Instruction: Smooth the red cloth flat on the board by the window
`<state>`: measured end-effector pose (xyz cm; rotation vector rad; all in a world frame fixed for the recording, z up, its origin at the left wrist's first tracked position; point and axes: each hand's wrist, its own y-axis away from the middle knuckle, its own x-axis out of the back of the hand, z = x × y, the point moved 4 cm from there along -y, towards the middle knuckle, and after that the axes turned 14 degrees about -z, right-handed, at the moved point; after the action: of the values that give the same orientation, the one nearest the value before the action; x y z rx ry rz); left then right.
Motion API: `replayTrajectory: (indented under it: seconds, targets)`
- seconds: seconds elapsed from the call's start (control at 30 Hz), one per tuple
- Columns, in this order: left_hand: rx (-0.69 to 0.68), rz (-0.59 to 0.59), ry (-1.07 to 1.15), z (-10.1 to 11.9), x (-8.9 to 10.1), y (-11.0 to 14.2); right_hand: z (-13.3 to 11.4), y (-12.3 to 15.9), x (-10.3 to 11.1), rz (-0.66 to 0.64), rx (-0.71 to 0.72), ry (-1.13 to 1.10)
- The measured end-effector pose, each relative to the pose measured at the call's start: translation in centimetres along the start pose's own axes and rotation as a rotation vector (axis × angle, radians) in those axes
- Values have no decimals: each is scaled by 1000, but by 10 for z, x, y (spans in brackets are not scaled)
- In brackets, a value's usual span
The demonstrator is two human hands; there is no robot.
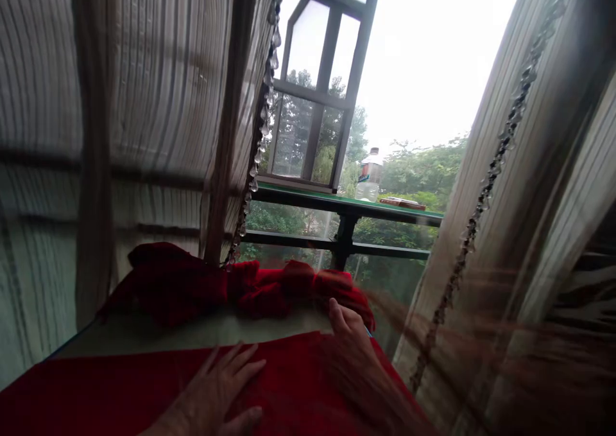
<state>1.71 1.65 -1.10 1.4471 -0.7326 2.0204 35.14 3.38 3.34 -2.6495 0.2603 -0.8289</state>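
Observation:
My left hand [219,388] lies flat and open on a red cloth [120,391] that covers the surface in front of me. My right hand [351,340] rests further right on the same cloth, thumb up at the cloth's far edge; its fingers are hidden and smeared by motion. Bunched red fabric [192,285] lies heaped along the window sill [144,336] just beyond both hands.
Striped curtains with beaded trim hang at the left [144,102] and right [520,198] of an open window. Outside, a green ledge [337,203] carries a plastic bottle [369,174] and a flat object [402,202]. Trees lie beyond.

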Motion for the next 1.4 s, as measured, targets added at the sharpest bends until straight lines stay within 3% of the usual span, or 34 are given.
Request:
replayTrajectory:
  seconds: [0.1, 0.4, 0.63, 0.77, 0.87, 1.0, 1.07, 1.23, 1.4]
  targets:
    - [-13, -88, 63, -1, 0, -1, -2, 0, 0, 13, 14, -5]
    - [4, -127, 84, -4, 2, -3, -6, 4, 5, 58, 15, -1]
    - [46, -234, 64, 0, 5, -10, -10, 5, -4, -78, 39, 60]
    - [23, -194, 35, -5, -1, -11, -26, 9, -13, -150, 133, 109]
    - [11, -165, 25, -6, -8, -10, -42, 23, -36, -281, 192, 205]
    - [29, -152, 15, -3, -14, -12, -51, 48, -80, -618, 119, 434]
    - [21, -151, 23, 2, -9, -12, -53, 55, -89, -683, 99, 482]
    - [30, -352, 58, 23, 16, -8, -51, 51, -76, -687, -3, 537]
    - [47, -332, 55, 40, 39, 1, -39, 41, -54, -681, -114, 576]
